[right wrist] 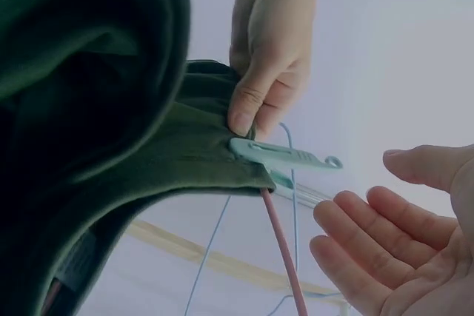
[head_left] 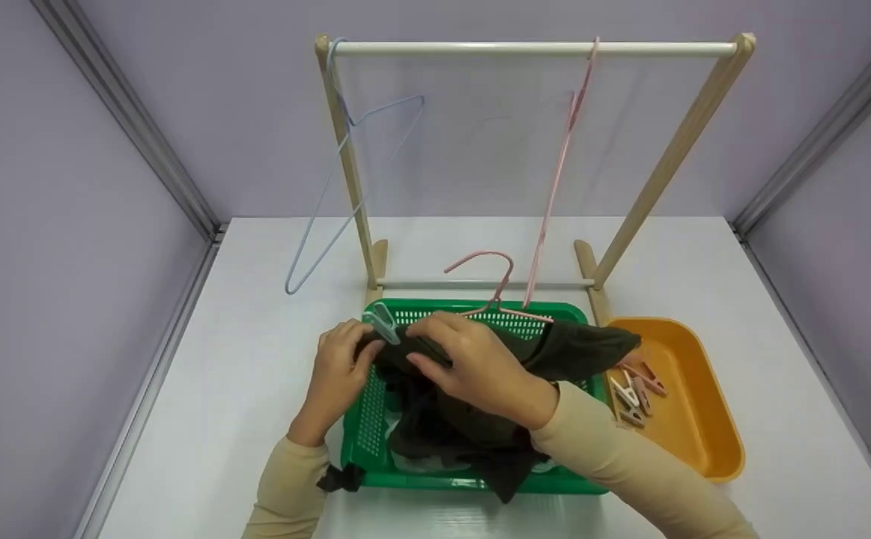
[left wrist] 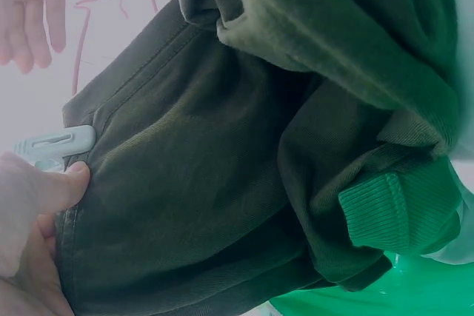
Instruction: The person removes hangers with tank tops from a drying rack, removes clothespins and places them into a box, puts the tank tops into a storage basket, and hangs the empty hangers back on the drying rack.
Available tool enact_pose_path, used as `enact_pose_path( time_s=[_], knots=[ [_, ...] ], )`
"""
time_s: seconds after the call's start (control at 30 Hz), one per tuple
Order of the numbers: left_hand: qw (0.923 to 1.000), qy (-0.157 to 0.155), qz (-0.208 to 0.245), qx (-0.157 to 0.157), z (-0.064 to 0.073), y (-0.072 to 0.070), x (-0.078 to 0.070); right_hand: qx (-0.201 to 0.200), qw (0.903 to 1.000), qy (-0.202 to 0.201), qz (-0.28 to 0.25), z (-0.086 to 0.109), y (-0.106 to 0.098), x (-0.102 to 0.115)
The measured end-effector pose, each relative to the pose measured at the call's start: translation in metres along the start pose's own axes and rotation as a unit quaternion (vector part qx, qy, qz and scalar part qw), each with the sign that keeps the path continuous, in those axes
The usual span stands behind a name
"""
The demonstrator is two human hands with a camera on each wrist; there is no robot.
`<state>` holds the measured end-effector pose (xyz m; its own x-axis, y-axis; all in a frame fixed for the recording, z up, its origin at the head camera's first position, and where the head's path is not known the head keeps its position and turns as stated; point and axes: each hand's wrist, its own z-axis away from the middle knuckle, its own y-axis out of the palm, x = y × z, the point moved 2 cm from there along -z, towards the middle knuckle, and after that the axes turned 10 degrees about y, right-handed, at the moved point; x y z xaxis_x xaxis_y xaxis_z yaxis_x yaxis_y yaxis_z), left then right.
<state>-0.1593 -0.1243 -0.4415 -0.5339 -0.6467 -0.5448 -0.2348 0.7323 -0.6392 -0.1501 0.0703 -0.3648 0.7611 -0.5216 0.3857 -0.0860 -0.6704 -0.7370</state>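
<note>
A dark green garment (head_left: 581, 350) with a stitched edge hangs from a pink hanger (head_left: 506, 281) over the green basket (head_left: 472, 485). My left hand (head_left: 338, 370) pinches the garment's left corner between thumb and fingers. Right beside that thumb, a pale green clothespin (right wrist: 285, 155) is clamped on the edge, its handles pointing away from the cloth. My right hand (right wrist: 404, 246) is near the clothespin with fingers apart and nothing between them. In the left wrist view a ribbed cuff (left wrist: 396, 212) shows below the folds.
Behind the basket stands a wooden rack with a white rod (head_left: 465, 49); a blue hanger (head_left: 323, 180) and another pink hanger (head_left: 555, 180) hang on it. To the right, a yellow tray (head_left: 705, 419) contains several clothespins (head_left: 633, 400). More dark clothes (head_left: 435, 427) lie in the basket.
</note>
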Motion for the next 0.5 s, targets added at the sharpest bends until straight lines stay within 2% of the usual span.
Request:
enact_pose_path(
  time_s=[0.37,0.5],
  knots=[
    [0.9999,0.010,-0.010,0.002,0.000,0.000,0.000,0.002,0.9994,0.030,0.015,-0.010,0.013,0.001],
    [0.9998,0.018,-0.012,0.000,0.000,0.001,-0.002,0.004,0.9985,0.041,0.035,-0.015,0.016,-0.001]
  ],
)
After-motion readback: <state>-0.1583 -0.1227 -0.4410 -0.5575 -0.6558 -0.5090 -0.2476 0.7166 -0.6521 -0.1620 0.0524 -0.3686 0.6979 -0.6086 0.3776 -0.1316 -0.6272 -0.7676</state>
